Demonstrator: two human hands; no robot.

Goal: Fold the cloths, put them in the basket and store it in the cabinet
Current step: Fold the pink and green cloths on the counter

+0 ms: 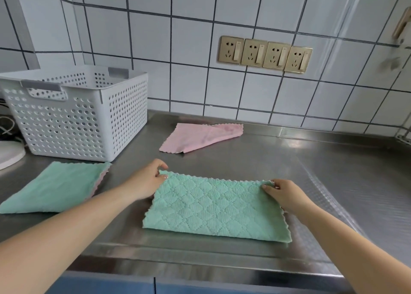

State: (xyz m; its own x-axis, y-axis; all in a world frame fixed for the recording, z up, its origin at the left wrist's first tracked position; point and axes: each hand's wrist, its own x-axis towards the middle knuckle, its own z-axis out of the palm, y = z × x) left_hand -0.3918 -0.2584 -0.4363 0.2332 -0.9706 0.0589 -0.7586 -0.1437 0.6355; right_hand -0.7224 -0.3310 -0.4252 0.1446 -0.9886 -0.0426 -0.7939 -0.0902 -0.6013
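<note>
Left hand (149,178) hides green cloth's (213,209) corner.

Basket interior: the floor of the white basket (73,113) is hidden behind its near wall, so its contents cannot be told.
Left edge: a white round object (10,154) and dark cables (5,124) are cut off by the frame; what they are is unclear.
Stacked cloths: under the green cloth (53,188) at left only a thin pink edge (101,180) shows; the rest is covered.
Right edge: a brass-coloured fitting (402,22) is blurred and cropped, perhaps a handle.
Far right: a wire rack (403,135) is mostly out of frame.
Bottom edge: the blue cabinet fronts (133,286) are cut off.
Forearms: both run off the lower corners.
</note>
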